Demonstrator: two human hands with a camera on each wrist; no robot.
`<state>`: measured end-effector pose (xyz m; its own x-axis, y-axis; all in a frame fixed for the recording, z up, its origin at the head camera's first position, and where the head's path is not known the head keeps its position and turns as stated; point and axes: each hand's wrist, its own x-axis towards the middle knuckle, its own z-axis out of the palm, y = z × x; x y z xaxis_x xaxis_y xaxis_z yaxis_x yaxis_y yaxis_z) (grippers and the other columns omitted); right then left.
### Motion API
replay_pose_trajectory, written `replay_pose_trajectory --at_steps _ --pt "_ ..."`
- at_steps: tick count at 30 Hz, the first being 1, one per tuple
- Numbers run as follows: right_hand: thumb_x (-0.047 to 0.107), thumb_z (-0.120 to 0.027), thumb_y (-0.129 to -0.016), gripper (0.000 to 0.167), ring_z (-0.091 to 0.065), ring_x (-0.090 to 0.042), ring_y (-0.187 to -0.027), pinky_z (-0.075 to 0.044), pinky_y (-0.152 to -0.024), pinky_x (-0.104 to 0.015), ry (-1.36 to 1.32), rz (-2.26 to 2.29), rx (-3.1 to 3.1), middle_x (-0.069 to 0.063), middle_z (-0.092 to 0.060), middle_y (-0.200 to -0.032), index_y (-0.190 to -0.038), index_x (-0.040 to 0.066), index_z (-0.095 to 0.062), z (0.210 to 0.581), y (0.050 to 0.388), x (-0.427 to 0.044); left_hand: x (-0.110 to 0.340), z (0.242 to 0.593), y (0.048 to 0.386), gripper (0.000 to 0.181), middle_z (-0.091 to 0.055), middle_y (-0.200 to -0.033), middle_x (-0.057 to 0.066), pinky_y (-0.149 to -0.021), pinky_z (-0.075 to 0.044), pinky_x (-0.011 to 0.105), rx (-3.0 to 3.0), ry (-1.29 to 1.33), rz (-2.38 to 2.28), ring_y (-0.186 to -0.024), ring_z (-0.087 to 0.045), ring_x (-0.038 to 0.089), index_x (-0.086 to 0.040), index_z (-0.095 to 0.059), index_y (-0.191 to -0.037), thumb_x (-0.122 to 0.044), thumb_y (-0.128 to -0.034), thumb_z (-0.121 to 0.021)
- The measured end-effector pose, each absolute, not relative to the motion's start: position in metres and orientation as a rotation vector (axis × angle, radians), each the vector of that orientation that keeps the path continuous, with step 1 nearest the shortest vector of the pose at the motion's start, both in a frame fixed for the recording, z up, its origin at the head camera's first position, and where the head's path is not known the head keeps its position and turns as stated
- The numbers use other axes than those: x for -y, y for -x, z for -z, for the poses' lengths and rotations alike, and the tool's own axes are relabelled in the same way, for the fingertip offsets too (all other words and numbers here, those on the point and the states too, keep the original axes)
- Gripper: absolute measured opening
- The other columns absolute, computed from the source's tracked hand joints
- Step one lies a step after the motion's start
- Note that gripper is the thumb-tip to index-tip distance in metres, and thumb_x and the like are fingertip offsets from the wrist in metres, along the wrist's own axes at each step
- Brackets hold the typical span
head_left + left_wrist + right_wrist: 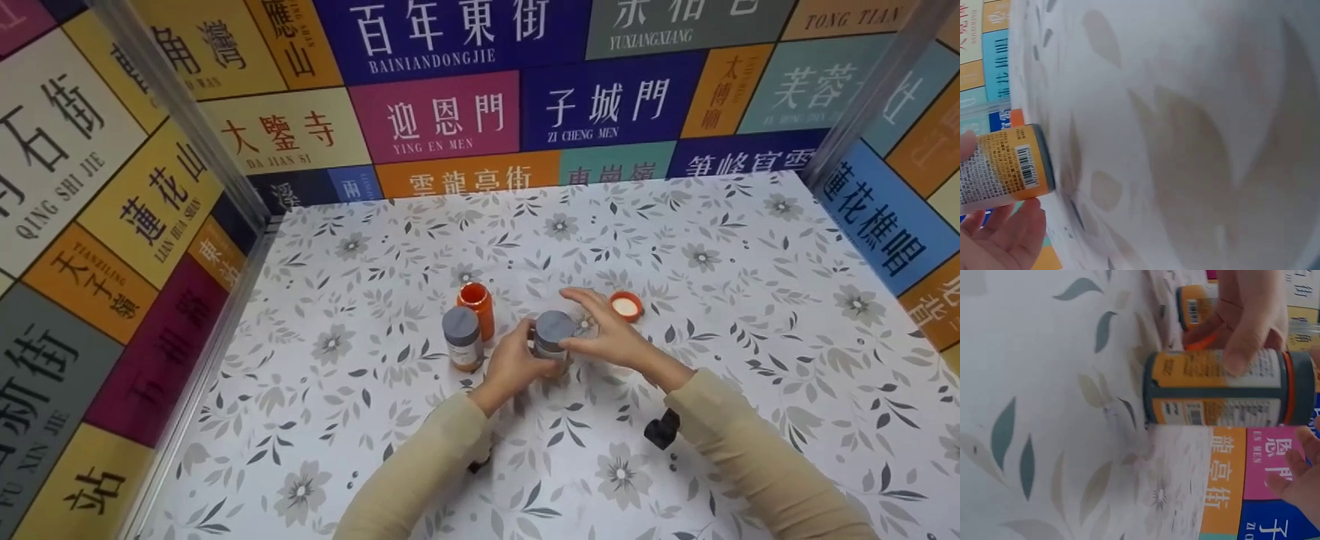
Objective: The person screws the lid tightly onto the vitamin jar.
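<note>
One gray-capped bottle [555, 328] in the left hand's grasp, right hand released beside it

Wrapped around the body of that bottle, near the middle of the floral tablecloth [720, 300]: the left hand [517, 360], thumb and fingers curled below the cap. Upright, with the base at or just above the cloth; cannot tell which. On the body, an orange and white label [1185, 377], a dark gray strip [1219, 396] down the side and a barcode [1026, 166] low on the orange part.

Just right of the cap, with thumb and fingers spread apart and nothing in the grasp: the right hand [619, 339]. Thumb tip at the cap's near edge; cannot tell whether touching.

To the left, upright, a second gray-capped bottle [463, 337]. Just beyond, on the far side, an open orange bottle [486, 319]. To the right, beyond the right hand, an orange lid [625, 306], pale inside facing up.

On both arms, beige sleeves [757, 450]; just beside the right one, a small black object [663, 430]. Along the far edge, colorful sign panels [435, 116], including a pink one marked "YING EN MEN".
</note>
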<state>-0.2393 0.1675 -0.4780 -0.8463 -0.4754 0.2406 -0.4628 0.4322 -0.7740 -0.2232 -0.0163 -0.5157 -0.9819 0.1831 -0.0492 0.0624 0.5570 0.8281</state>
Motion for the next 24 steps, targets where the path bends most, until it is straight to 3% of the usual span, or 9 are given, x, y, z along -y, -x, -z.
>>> replay_pose_trajectory --at_steps 7,14,16,21,24 --pt "0.009 -0.071 -0.078 0.064 -0.03 -0.034 -0.128 -0.028 -0.1 -0.057 0.839 1.455 -2.647 -0.018 -0.036 -0.139 -0.134 0.001 -0.04 0.484 0.239 -0.189 0.034 0.495 0.2 0.065 -0.061 -0.111 0.008 -0.083 -0.048 0.03 -2.64 -0.225 -1.522 -0.097 -0.058 0.019 -0.008 -0.05 -0.12 -0.017 -0.0633 -0.08" --pt "0.003 -0.069 -0.077 0.056 -0.03 -0.034 -0.125 -0.028 -0.099 -0.056 0.894 1.527 -2.632 -0.021 -0.038 -0.136 -0.128 -0.003 -0.046 0.496 0.237 -0.203 0.071 0.442 0.193 0.066 -0.063 -0.104 0.011 -0.073 -0.051 0.03 -2.741 -0.253 -1.609 -0.086 -0.06 0.021 -0.004 -0.05 -0.12 -0.021 -0.0635 -0.08" --pt "0.002 -0.069 -0.077 0.054 -0.03 -0.031 -0.125 -0.03 -0.102 -0.048 0.899 1.538 -2.637 -0.02 -0.038 -0.136 -0.127 -0.003 -0.048 0.498 0.238 -0.206 0.085 0.427 0.197 0.066 -0.063 -0.105 0.011 -0.075 -0.051 0.031 -2.782 -0.211 -1.642 -0.088 -0.061 0.022 -0.004 -0.05 -0.12 -0.021 -0.0639 -0.079" --pt "-0.003 -0.068 -0.076 0.049 -0.032 -0.031 -0.122 -0.029 -0.099 -0.013 0.913 1.562 -2.648 -0.023 -0.038 -0.134 -0.122 -0.006 -0.05 0.504 0.239 -0.211 0.118 0.408 0.211 0.065 -0.061 -0.109 0.01 -0.08 -0.051 0.033 -2.768 -0.016 -1.782 -0.095 -0.06 0.022 -0.005 -0.049 -0.119 -0.021 -0.0641 -0.079" --pt "-0.008 -0.067 -0.075 0.048 -0.032 -0.035 -0.121 -0.025 -0.096 -0.005 0.933 1.595 -2.633 -0.028 -0.038 -0.132 -0.12 -0.009 -0.05 0.505 0.239 -0.211 0.135 0.409 0.222 0.064 -0.06 -0.108 0.011 -0.078 -0.051 0.033 -2.79 0.072 -1.817 -0.094 -0.06 0.023 -0.004 -0.049 -0.118 -0.021 -0.0642 -0.079"
